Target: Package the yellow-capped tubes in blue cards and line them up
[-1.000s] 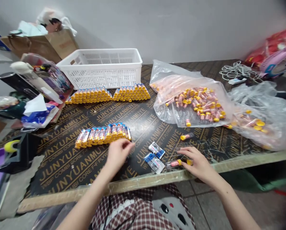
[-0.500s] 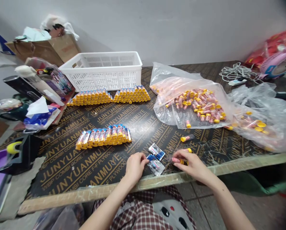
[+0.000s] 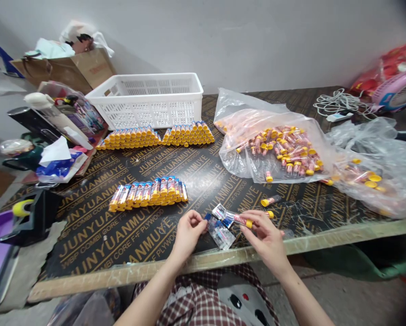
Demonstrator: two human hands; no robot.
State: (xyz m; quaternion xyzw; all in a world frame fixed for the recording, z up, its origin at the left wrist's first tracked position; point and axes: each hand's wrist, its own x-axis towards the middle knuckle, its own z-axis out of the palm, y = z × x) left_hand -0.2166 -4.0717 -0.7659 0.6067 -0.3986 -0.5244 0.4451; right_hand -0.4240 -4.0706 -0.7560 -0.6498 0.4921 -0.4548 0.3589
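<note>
My right hand (image 3: 264,237) grips a clear tube (image 3: 239,219) of pink contents by its yellow-cap end. The tube lies tilted, its far end pointing left over the small printed film sleeves (image 3: 223,237). My left hand (image 3: 188,233) is closed in a pinch at a blue edge of one of these sleeves; the exact contact is partly hidden by the fingers. The sleeves are blue, white and clear, loosely overlapping near the table's front edge. Beside my right hand lie a loose yellow-capped tube (image 3: 271,200) and another yellow cap (image 3: 269,214), partly covered by my fingers.
Blue-wrapped tubes (image 3: 148,194) are stacked left of centre, with more rows (image 3: 189,134) before a white basket (image 3: 152,108). Plastic bags of tubes (image 3: 287,149) spread over the right. A tape dispenser (image 3: 36,217) stands at left; a pink fan (image 3: 396,90) is far right.
My right hand has brought the tube left and up, over the sleeves, and now points it toward my left hand. My left hand has shifted slightly left, still pinching.
</note>
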